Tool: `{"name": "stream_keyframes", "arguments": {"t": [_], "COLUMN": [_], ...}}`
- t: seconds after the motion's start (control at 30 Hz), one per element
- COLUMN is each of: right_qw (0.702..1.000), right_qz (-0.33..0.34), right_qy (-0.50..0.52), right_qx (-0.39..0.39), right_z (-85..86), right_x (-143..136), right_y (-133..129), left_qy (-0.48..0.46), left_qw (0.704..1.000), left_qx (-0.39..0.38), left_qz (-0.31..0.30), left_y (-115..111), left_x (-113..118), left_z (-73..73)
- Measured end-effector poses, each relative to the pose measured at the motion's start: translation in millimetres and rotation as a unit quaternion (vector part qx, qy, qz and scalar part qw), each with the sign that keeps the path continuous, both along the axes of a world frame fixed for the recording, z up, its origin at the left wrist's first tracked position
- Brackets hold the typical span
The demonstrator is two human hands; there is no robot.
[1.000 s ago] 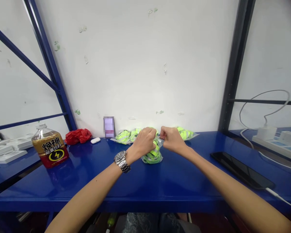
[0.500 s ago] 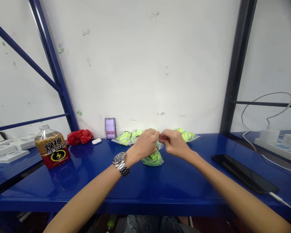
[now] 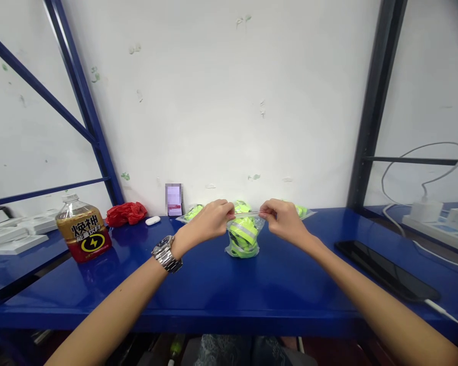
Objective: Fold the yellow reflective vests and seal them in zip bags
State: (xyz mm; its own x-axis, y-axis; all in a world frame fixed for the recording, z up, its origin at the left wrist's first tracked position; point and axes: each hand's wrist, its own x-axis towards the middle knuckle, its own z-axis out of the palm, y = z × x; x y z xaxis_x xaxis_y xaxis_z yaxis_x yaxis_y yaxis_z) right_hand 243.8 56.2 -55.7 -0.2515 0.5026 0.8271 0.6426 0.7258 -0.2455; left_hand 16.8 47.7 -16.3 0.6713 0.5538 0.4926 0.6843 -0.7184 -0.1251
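Observation:
A clear plastic bag (image 3: 243, 238) with a folded neon-yellow item with silvery stripes inside hangs or stands upright over the blue table (image 3: 213, 290). My left hand (image 3: 212, 219), its wrist wearing a metal watch (image 3: 167, 254), pinches the left end of the bag's top edge. The right end of that edge is pinched by my right hand (image 3: 281, 218). Between the hands the edge is stretched nearly straight. Behind them, against the wall, lie several similar yellow bags (image 3: 193, 212), partly hidden by my hands.
To the left stand a large drink bottle (image 3: 84, 231), a red plastic bag (image 3: 125, 213), a white case (image 3: 152, 220) and an upright phone (image 3: 174, 199). On the right are a black phone (image 3: 385, 270) with its cable and a white power strip (image 3: 438, 229).
My left hand has moved left, and my right hand slightly right, so they are now apart. The bag's top edge and more of the yellow item now show between them.

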Motion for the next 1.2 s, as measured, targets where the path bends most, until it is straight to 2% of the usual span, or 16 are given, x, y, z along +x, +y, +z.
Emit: {"name": "stream_keyframes", "arguments": {"t": [0.2,0.47,0.73,0.8,1.0,1.13,1.2], "right_qw": [1.000,0.999,0.992,0.990,0.965,0.962,0.966], "right_qz": [-0.001,0.020,0.018,-0.011,-0.180,-0.195,-0.184], "right_qy": [-0.010,-0.034,-0.124,-0.144,-0.191,-0.194,-0.182], "right_qx": [0.003,-0.015,-0.012,-0.008,0.008,-0.005,-0.015], "right_z": [1.7,2.0,6.7,8.0,5.3,2.8,2.9], "right_x": [-3,-7,-23,-29,-44,-46,-43], "right_y": [-3,-8,-6,-7,-15,-13,-9], "left_qy": [0.004,0.002,-0.008,-0.009,-0.001,-0.009,-0.013], "left_qw": [1.000,0.994,0.995,0.994,0.989,0.987,0.989], "left_qx": [-0.009,0.065,0.095,0.103,0.142,0.145,0.140], "left_qz": [-0.010,0.088,0.022,0.023,0.046,0.066,0.052], "left_y": [-1,8,6,5,4,7,9], "left_x": [2,17,21,20,23,25,22], "left_z": [-4.2,-20.5,-24.2,-24.7,-31.9,-36.2,-34.7]}}
